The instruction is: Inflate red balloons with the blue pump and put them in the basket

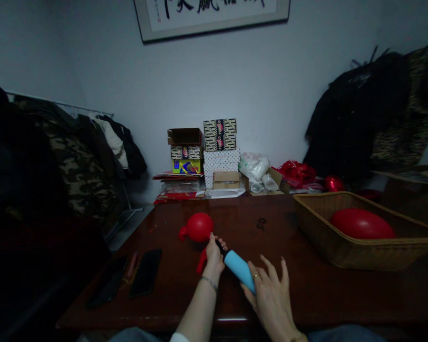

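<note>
A partly inflated red balloon [199, 227] with an uninflated red bulge at its far end sits over the front-middle of the table. My left hand [215, 254] is closed around its neck, where it meets the black nozzle of a light-blue balloon pump [240, 270]. Another limp red piece [201, 261] hangs beside the left wrist. My right hand [271, 294] grips the pump's near end between thumb and index finger, its other fingers spread away. The pump slants from the balloon down toward the right hand.
A wicker basket [342, 256] holding a large red balloon [363, 223] stands at the right. Two dark phones [145, 273] and a small reddish stick [132, 265] lie at the left. Black bands [261, 224] lie farther back. Stacked boxes [221, 164] stand against the wall.
</note>
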Demonstrator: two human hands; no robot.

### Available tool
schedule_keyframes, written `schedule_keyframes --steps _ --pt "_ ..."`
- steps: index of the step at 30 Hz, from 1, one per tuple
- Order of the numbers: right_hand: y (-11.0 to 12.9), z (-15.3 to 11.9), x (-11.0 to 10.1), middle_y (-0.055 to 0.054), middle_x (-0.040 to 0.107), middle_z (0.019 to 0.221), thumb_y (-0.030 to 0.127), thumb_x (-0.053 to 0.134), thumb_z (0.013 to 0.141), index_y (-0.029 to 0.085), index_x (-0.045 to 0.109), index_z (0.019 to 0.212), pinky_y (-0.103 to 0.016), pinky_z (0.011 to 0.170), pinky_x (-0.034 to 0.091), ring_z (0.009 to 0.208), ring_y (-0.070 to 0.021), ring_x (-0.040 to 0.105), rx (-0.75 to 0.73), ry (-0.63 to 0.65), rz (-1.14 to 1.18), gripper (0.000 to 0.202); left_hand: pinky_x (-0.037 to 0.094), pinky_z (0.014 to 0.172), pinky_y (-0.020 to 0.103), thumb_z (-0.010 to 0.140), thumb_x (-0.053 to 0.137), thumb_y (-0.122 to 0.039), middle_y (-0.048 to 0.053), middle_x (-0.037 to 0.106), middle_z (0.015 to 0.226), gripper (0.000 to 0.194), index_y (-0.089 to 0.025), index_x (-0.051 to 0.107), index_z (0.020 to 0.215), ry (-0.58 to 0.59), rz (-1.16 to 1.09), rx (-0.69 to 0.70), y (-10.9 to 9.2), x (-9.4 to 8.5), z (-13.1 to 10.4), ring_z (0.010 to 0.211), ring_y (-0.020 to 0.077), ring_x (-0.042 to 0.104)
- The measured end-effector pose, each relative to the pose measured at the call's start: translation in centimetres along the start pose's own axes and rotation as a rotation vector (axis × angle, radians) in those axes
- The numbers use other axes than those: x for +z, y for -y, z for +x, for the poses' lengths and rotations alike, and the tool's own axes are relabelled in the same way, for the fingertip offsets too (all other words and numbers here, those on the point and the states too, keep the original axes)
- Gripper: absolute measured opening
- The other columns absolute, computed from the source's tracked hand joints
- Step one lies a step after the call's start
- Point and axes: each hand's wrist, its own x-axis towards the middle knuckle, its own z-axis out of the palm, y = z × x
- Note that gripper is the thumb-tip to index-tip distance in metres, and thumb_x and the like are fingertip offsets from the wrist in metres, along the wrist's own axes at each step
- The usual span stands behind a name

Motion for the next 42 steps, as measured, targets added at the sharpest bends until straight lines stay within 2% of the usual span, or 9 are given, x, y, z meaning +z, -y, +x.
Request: schedule_keyframes --steps 5,13,17,22,31,36,42 --pt "-0.3 -0.5 -0.3 -0.006 0.069 0.094 0.037 0.057 0.079 0.021 0.057 0.112 -0.057 0.108 0.008 0.112 -0.0287 0.050 -0.039 -0.038 0.003 0.037 0.027 0.034 0.015 0.083 0.057 -0.040 -0.006 0.039 0.051 0.031 -0.018 0.041 0.069 -0.041 -0.021 0.033 -0.6 -0.4 1.4 0.036 0.0043 0.036" --pt "-4.4 -3.9 -1.6 -0.003 0.068 0.105 0.049 0.055 0.080 0.023 0.052 0.121 -0.058 0.108 0.002 0.112 -0.0288 0.051 -0.216 -0.071 -0.072 0.049 0.025 0.034 0.013 0.091 0.045 -0.032 -0.006 0.039 0.049 0.029 -0.017 0.040 0.066 -0.029 -0.012 0.043 -4.1 0.1 2.3 0.035 0.0041 0.035" --pt "-5.3 -4.6 -1.9 -0.002 0.068 0.104 0.050 0.055 0.079 0.023 0.051 0.121 -0.059 0.108 0.001 0.110 -0.0286 0.052 -0.230 -0.095 -0.092 0.050 0.025 0.034 0.013 0.090 0.047 -0.032 -0.005 0.039 0.050 0.029 -0.017 0.040 0.066 -0.044 -0.032 0.036 -4.6 0.6 2.3 0.035 0.0040 0.035" --pt "-4.6 -4.1 -1.8 -0.003 0.069 0.102 0.050 0.057 0.078 0.024 0.054 0.117 -0.061 0.107 0.000 0.110 -0.0297 0.052 -0.176 -0.098 -0.075 0.047 0.024 0.034 0.013 0.092 0.041 -0.030 -0.005 0.038 0.050 0.028 -0.018 0.040 0.067 -0.041 -0.032 0.024 -3.8 0.5 2.2 0.036 0.0042 0.034" --pt "-0.7 -0.5 -0.6 -0.005 0.070 0.094 0.035 0.064 0.073 0.019 0.060 0.109 -0.060 0.108 0.005 0.111 -0.0294 0.051 0.027 0.003 0.019 0.039 0.029 0.037 0.017 0.089 0.047 -0.036 -0.005 0.041 0.049 0.028 -0.019 0.040 0.069 -0.015 0.040 -0.042 0.0 0.5 0.5 0.036 0.0063 0.038" --pt "-0.2 0.2 -0.2 -0.006 0.070 0.093 0.033 0.064 0.073 0.019 0.060 0.109 -0.059 0.108 0.008 0.112 -0.0302 0.050 0.039 0.035 0.039 0.039 0.030 0.038 0.018 0.088 0.048 -0.036 -0.005 0.041 0.047 0.028 -0.018 0.041 0.068 -0.029 0.080 -0.039 0.2 0.8 -0.2 0.036 0.0071 0.039" --pt "-0.5 -0.5 0.1 -0.006 0.069 0.094 0.035 0.064 0.073 0.018 0.058 0.112 -0.059 0.108 0.008 0.112 -0.0295 0.051 0.026 0.020 0.048 0.042 0.029 0.037 0.017 0.085 0.052 -0.041 -0.006 0.041 0.048 0.031 -0.018 0.040 0.068 -0.029 0.080 -0.007 0.0 0.4 0.6 0.035 0.0062 0.037"
